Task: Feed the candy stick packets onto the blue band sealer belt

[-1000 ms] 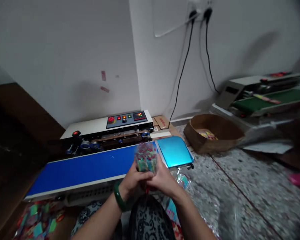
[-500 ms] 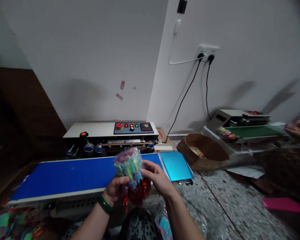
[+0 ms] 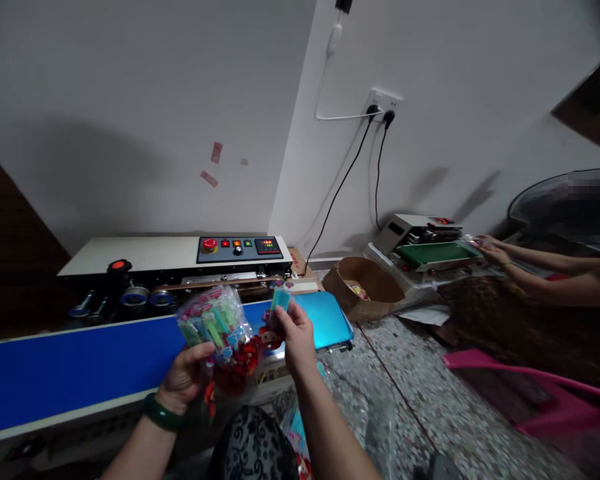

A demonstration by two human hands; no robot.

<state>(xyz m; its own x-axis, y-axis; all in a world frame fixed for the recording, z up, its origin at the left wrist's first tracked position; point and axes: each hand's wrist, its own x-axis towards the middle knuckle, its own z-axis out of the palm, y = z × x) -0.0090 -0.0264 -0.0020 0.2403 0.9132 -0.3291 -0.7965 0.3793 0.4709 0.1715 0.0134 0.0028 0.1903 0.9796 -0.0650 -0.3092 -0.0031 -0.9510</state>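
My left hand (image 3: 183, 380), with a green bangle at its wrist, grips a clear plastic bag (image 3: 215, 323) by its lower left side. The bag is packed with small green, blue, pink and red pieces. To its right my right hand (image 3: 299, 340) pinches one small light-blue and red piece (image 3: 281, 300) between thumb and fingers, apart from the bag. What kind of piece it is, I cannot make out. Both hands are over the front edge of a blue conveyor belt (image 3: 105, 363), which runs along a bag sealing machine (image 3: 145, 257) with a lit control panel.
A shiny light-blue plate (image 3: 327, 320) extends the belt's right end. Beyond it stands an open cardboard box (image 3: 337, 287). Farther right, a co-worker's hands (image 3: 493, 250) are at a second machine with a green belt (image 3: 440, 255). A pink chair (image 3: 545, 420) and clear plastic bags (image 3: 365, 400) are low down.
My right hand has come off the bag and now holds a small piece to its right. The bag tilts in my left hand. The camera has turned right, bringing the co-worker's arms into view.
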